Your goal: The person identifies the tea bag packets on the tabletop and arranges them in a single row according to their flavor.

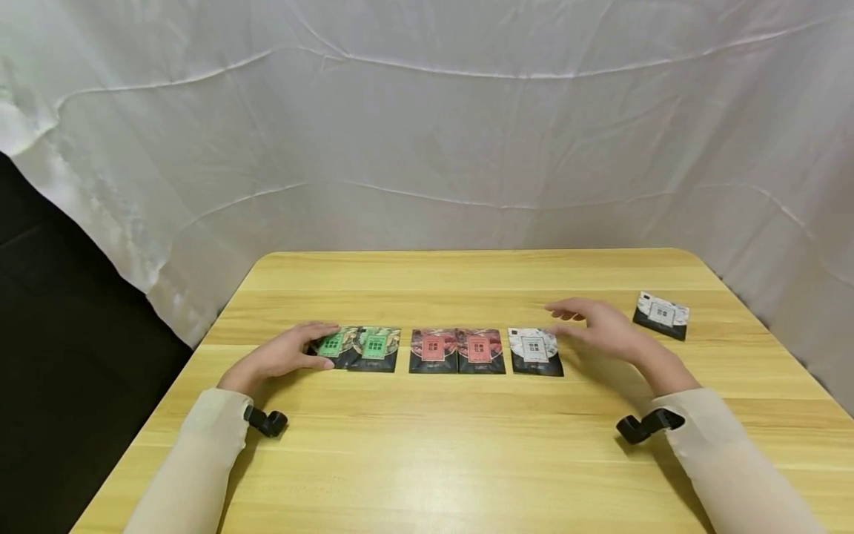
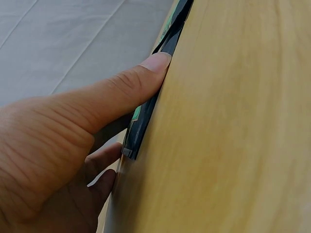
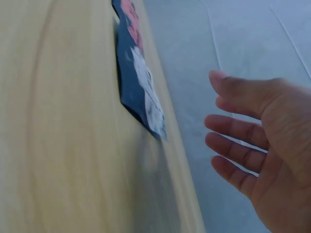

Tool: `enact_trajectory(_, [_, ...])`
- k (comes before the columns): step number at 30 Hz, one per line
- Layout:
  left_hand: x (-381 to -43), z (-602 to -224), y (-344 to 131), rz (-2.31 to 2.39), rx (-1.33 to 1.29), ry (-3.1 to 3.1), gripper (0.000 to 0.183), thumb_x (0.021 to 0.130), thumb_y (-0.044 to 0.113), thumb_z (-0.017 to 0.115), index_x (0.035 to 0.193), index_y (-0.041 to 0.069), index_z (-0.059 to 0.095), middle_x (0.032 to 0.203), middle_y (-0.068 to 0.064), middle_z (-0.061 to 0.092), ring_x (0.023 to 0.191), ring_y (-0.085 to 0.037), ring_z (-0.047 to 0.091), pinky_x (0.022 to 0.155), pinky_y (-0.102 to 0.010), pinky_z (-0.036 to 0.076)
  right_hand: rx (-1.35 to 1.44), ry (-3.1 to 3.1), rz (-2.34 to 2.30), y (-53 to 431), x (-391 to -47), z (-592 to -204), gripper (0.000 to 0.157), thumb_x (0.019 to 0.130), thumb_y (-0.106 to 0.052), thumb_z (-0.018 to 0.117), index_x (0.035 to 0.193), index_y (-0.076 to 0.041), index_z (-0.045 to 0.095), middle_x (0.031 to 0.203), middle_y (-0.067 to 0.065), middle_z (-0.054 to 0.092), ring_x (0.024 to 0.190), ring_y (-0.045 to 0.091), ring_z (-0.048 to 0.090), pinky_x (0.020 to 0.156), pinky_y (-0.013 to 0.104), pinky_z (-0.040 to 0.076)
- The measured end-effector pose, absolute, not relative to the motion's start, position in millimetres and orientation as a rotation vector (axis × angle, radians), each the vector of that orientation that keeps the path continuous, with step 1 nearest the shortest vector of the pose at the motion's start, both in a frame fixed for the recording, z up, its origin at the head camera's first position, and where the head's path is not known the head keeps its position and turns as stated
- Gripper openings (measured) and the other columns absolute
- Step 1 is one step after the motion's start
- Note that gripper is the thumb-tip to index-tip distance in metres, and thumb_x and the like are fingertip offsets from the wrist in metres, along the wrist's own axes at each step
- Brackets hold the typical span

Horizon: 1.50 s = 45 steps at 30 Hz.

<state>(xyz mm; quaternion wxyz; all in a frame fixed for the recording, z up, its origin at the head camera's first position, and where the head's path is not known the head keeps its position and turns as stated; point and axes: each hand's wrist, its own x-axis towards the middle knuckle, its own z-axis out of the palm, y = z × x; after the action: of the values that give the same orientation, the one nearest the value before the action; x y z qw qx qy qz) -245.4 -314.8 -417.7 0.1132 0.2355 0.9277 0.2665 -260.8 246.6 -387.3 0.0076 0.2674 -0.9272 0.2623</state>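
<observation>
My left hand (image 1: 293, 351) rests at the left end of a row of flat packets. Its straight thumb (image 2: 158, 63) lies against the near black edge of the leftmost green-labelled packet (image 1: 330, 347), while the other fingers reach along that packet's left side and top. A second green-labelled packet (image 1: 376, 350) adjoins it. Over the table, just right of a white-and-black packet (image 1: 536, 352), hovers my right hand (image 1: 603, 328). Its fingers are loosely bent with nothing between them, and the right wrist view shows them apart from the packet.
Two red-labelled packets (image 1: 434, 351) lie side by side in the middle of the row. Another white-and-black packet (image 1: 661, 315) lies askew at the right of the wooden table (image 1: 427, 445). A pale curtain (image 1: 427, 148) hangs behind the far edge.
</observation>
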Motion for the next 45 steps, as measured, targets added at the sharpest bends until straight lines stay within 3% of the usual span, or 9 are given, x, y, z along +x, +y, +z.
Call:
enact_trajectory(11, [-245.2,-417.2,-313.8,0.777,0.678,2.719,0.076,0.089,0.04,0.071,0.151,0.01,0.04,0.154,-0.02,0.033,0.141,-0.043,0.025,0.109,-0.062,0.026,0.631,-2.886,0.832,274.9,-267.8,-380.6,0.047,0.096,-0.033,0.065,0.131,-0.002,0.06,0.103,0.009,0.067,0.094,0.026,0.062,0.085,0.048,0.05])
enact_trajectory(16, [-245.4,-417.3,-314.3,0.77,0.681,2.721,0.076,0.089,0.04,0.071,0.151,0.01,0.04,0.154,-0.02,0.033,0.141,-0.043,0.026,0.109,-0.062,0.025,0.549,-2.907,0.831,286.8,-269.5,-379.4,0.051,0.097,-0.036,0.063,0.135,-0.001,0.057,0.115,0.019,0.064,0.102,0.036,0.06,0.088,0.055,0.047])
enact_trajectory(24, [-246.1,-416.9,-314.3,0.773,0.695,2.716,0.076,0.089,0.04,0.071,0.151,0.01,0.04,0.154,-0.02,0.033,0.141,-0.043,0.025,0.109,-0.062,0.025,0.427,-2.946,0.733,311.8,-273.0,-381.5,0.063,0.097,-0.042,0.061,0.143,0.0,0.047,0.141,0.03,0.045,0.118,0.054,0.047,0.095,0.066,0.037])
enact_trajectory(33, [-245.2,-417.6,-314.8,0.781,0.688,2.717,0.075,0.089,0.04,0.071,0.151,0.01,0.04,0.154,-0.02,0.033,0.141,-0.043,0.025,0.109,-0.062,0.026,0.379,-3.004,0.729,337.8,-279.7,-389.9,0.08,0.093,-0.049,0.063,0.148,0.003,0.037,0.145,0.035,0.034,0.13,0.057,0.029,0.101,0.07,0.025])
enact_trajectory(45, [-244.0,-417.1,-314.9,0.788,0.688,2.715,0.075,0.09,0.04,0.071,0.151,0.009,0.04,0.154,-0.02,0.032,0.141,-0.043,0.025,0.109,-0.062,0.025,0.294,-3.075,0.813,364.0,-279.0,-398.7,0.089,0.096,-0.054,0.055,0.156,-0.001,0.016,0.152,0.036,0.019,0.133,0.06,0.02,0.101,0.073,0.021])
